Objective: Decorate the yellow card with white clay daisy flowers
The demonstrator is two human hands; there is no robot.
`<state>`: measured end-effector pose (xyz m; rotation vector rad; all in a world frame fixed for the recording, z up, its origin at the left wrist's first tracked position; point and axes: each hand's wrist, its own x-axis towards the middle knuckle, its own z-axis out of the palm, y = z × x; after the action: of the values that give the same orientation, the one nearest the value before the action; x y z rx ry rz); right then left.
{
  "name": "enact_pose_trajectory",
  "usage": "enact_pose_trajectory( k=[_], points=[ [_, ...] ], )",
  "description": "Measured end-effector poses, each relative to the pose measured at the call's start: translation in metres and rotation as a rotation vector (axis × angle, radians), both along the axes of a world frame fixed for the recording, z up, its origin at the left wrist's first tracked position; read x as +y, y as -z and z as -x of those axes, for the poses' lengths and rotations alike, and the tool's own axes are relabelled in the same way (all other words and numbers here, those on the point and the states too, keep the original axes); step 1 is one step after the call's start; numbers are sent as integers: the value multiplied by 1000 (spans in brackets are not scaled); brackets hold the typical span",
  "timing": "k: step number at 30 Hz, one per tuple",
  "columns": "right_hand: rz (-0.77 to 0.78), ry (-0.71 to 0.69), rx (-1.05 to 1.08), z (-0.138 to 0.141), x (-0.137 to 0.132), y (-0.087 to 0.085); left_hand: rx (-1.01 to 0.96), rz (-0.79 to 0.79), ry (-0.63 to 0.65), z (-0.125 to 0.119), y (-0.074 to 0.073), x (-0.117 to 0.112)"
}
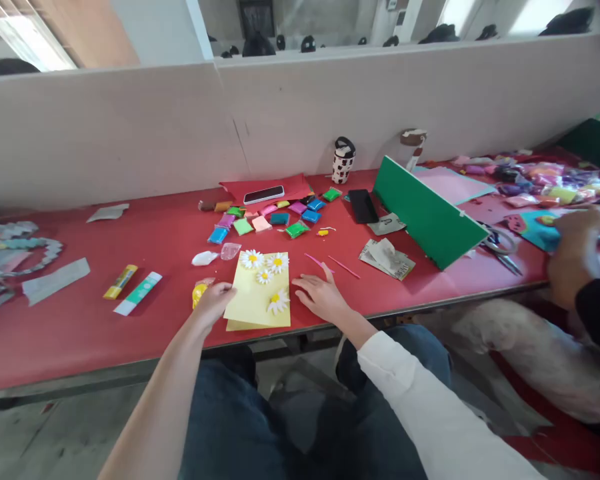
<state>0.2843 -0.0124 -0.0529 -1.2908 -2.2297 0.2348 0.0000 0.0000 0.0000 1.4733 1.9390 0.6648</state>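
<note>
Yellow paper card (258, 293) with white paper daisies (278, 263), lying on a red table top (80, 340) between the two hands.

Head view: the card sits near the table's front edge, slightly askew, with four daisies across its top and right side and a second paper layer showing along its lower edge. The left hand (213, 303) is half curled at the card's left edge; whether it has hold of the paper cannot be told. The right hand (323, 298) lies open, fingers spread, just beside the card's right edge, holding nothing. A yellow packet (199, 293) is partly hidden by the left hand. Packets of modelling clay (270, 217) lie beyond the card, any labels too small to read. At far right, a co-worker's hand (577, 230) is above a blue sheet (535, 230).
</note>
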Motion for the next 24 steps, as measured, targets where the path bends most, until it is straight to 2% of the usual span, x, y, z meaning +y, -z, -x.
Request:
enact_pose_trajectory(
  k=[6, 9, 10, 12, 13, 15, 18, 21, 24],
  points=[
    [-112, 20, 61, -4, 2, 0, 93, 19, 6, 17, 2, -44],
    [-164, 51, 151, -6, -15, -8, 199, -58, 0, 23, 9, -73],
    [-160, 66, 205, -4, -26, -9, 249, -118, 22, 24, 13, -83],
    [-76, 79, 359, 3, -56, -7, 409, -300, 228, 26, 24, -100],
    [6, 77, 464, 9, -73, -3, 469, -347, 353, 27, 31, -107],
    [284, 74, 696, 26, -104, 11, 573, -397, 515, 30, 43, -113],
    [900, 187, 1140, 54, -126, 32, 644, -509, 599, 35, 52, -112],
    [1127, 204, 1280, 70, -119, 37, 604, -692, 648, 39, 47, -109],
    [1306, 128, 1449, 68, -103, 23, 495, -784, 689, 39, 35, -118]
  ],
)
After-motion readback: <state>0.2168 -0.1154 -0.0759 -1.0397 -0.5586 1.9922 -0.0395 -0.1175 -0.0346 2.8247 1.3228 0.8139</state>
